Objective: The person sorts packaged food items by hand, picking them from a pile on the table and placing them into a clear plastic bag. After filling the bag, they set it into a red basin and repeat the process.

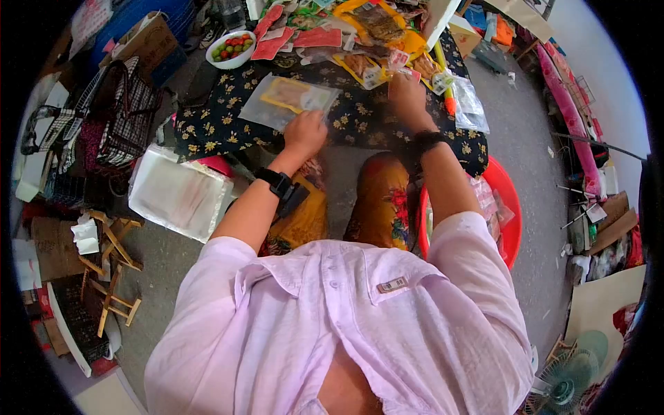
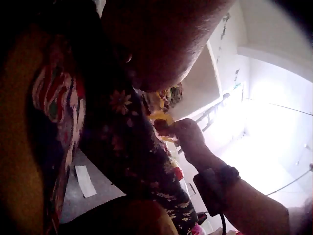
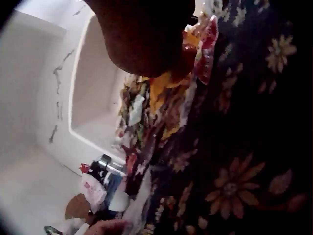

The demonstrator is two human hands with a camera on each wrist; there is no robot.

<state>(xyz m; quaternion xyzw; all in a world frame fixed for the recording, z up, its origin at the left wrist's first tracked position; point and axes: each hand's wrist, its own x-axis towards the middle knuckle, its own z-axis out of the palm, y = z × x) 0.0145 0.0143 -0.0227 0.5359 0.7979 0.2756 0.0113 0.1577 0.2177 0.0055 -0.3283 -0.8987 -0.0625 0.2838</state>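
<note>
At the front of the cloth-covered table, my left hand (image 1: 306,133) pinches the near right corner of a clear plastic bag (image 1: 259,111). A yellow-edged food packet (image 1: 290,93) lies inside that bag. My right hand (image 1: 408,104), slightly blurred, is further right over the table and holds a small red-and-white packet (image 1: 398,59) at its fingertips. In the right wrist view a red-edged packet (image 3: 208,54) shows beside the dark underside of that hand. Yellow food packets (image 1: 360,68) lie just beyond it. The left wrist view is dark and hides the left fingertips.
Red packets (image 1: 318,37) and a white bowl of small red and green fruit (image 1: 232,52) stand at the back. Clear bags (image 1: 470,104) lie at the table's right edge. A red tub (image 1: 510,207) is by the right knee, a stack of plastic bags (image 1: 180,194) at left.
</note>
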